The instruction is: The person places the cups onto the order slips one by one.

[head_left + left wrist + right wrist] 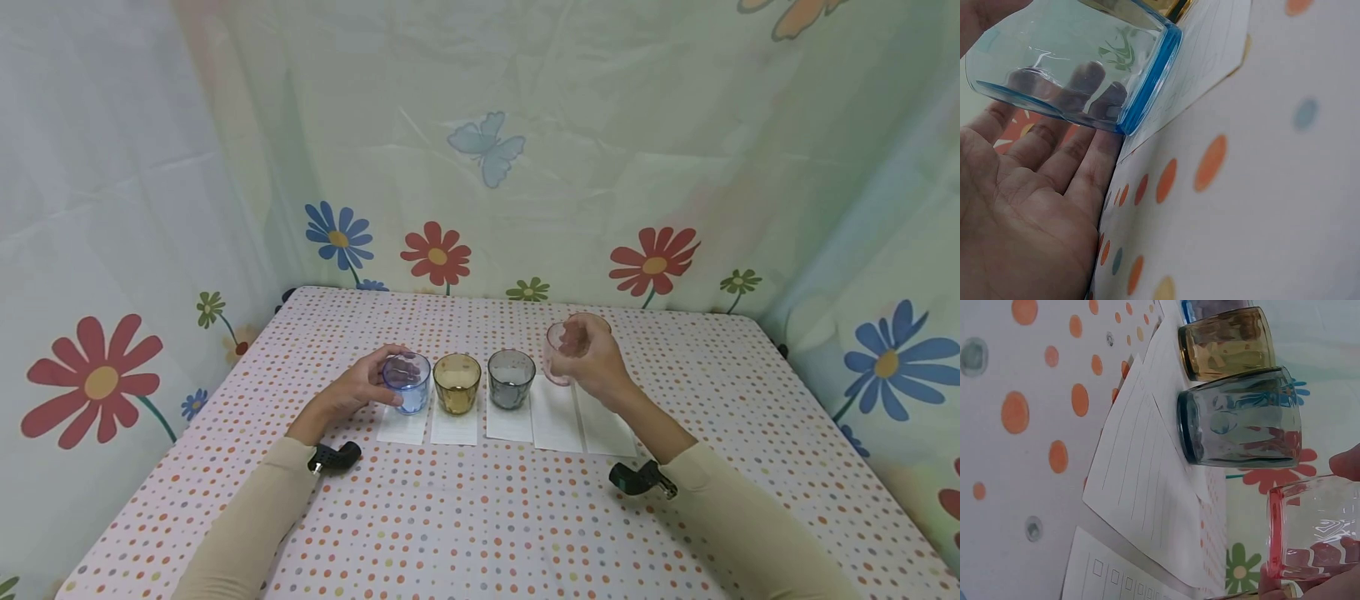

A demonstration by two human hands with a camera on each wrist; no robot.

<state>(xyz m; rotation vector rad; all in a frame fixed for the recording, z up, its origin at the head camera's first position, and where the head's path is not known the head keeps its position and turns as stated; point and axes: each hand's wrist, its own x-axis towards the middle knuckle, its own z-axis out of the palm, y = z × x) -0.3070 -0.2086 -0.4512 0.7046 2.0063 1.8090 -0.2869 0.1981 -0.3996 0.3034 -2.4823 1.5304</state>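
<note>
My left hand [352, 390] grips a clear blue glass [410, 392] from its left side, fingers behind it and thumb toward the front. The blue glass stands upright on a paper sheet. My right hand [602, 367] holds a clear pink glass [1310, 528] between thumb and fingers. In the right wrist view its base is raised above the paper. An amber glass [457, 385] and a grey glass [512, 380] stand upright between the hands. Behind my right hand shows the rim of another glass [604, 322], mostly hidden.
Several lined paper sheets [557, 421] lie side by side in a row under and in front of the glasses. The table has a dotted cloth [465, 517]. A flower-printed curtain [525, 225] hangs behind and at both sides. Dark camera mounts sit at both wrists.
</note>
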